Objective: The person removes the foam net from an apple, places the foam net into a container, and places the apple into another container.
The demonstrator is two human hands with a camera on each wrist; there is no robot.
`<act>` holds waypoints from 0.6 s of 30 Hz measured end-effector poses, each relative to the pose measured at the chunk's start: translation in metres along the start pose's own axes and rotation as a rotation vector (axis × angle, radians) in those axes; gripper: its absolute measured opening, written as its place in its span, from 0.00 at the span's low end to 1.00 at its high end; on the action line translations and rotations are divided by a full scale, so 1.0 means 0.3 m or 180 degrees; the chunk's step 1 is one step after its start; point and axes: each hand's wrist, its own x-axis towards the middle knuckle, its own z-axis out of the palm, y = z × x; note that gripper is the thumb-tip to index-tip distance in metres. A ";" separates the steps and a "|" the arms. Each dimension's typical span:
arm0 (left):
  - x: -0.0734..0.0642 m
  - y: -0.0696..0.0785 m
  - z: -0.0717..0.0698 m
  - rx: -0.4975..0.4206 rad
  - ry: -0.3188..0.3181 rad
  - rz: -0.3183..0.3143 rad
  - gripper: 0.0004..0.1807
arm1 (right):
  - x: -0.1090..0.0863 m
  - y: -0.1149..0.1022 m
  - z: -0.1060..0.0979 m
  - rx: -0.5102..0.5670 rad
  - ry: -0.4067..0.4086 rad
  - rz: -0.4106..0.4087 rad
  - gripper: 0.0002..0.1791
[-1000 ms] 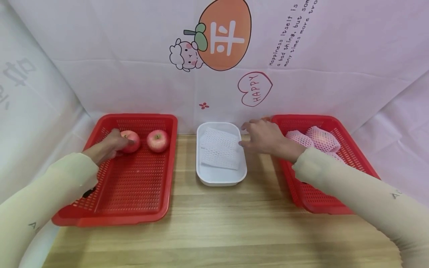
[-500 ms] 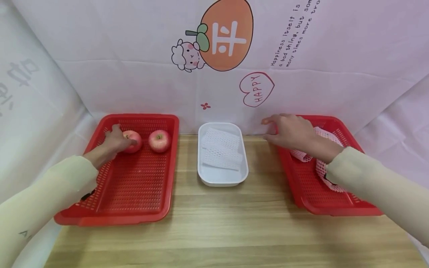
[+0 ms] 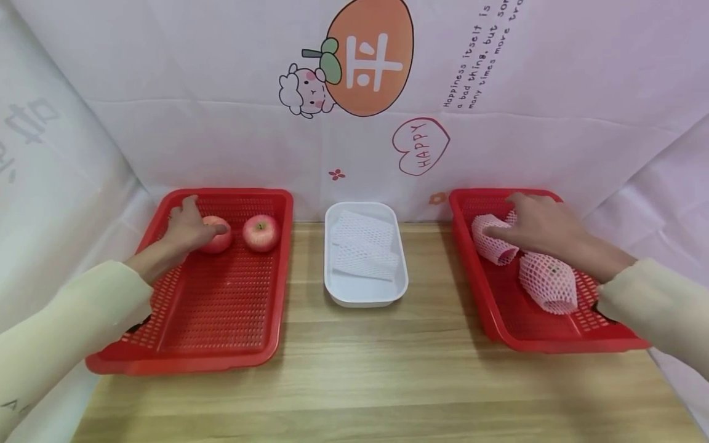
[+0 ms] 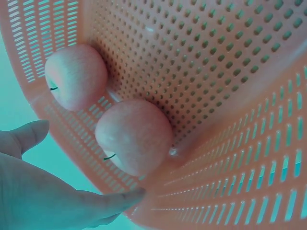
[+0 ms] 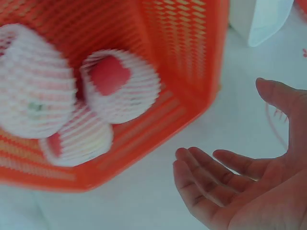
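Observation:
My left hand is over the back left of a red basket, fingers spread, beside an apple. In the left wrist view there is a gap between thumb and fingers, with the nearer apple outside it. A second apple sits to the right. Over the other red basket hovers my right hand, its palm bare in the right wrist view. Below it lie apples in pink-white foam nets: one at the front, one at the left, and a third mostly hidden by the hand.
Between the baskets stands a white tray holding flat white foam nets. All rest on a wooden table. A printed white cloth hangs close behind the baskets.
My right hand has swung right, from beside the white tray to above the right basket, uncovering the netted apples at its front. My left hand has shifted slightly upward beside the apple.

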 end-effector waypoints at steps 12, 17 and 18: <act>-0.051 0.035 -0.033 0.0068 0.0002 0.0294 0.56 | -0.090 0.219 0.032 0.0138 -0.0351 0.0268 0.34; -0.087 0.047 -0.032 0.0117 -0.0056 0.0464 0.55 | -0.116 0.270 0.074 0.0237 -0.0480 0.0316 0.34; -0.094 0.052 -0.031 0.0112 -0.0070 0.0482 0.56 | -0.120 0.278 0.087 0.0268 -0.0495 0.0324 0.34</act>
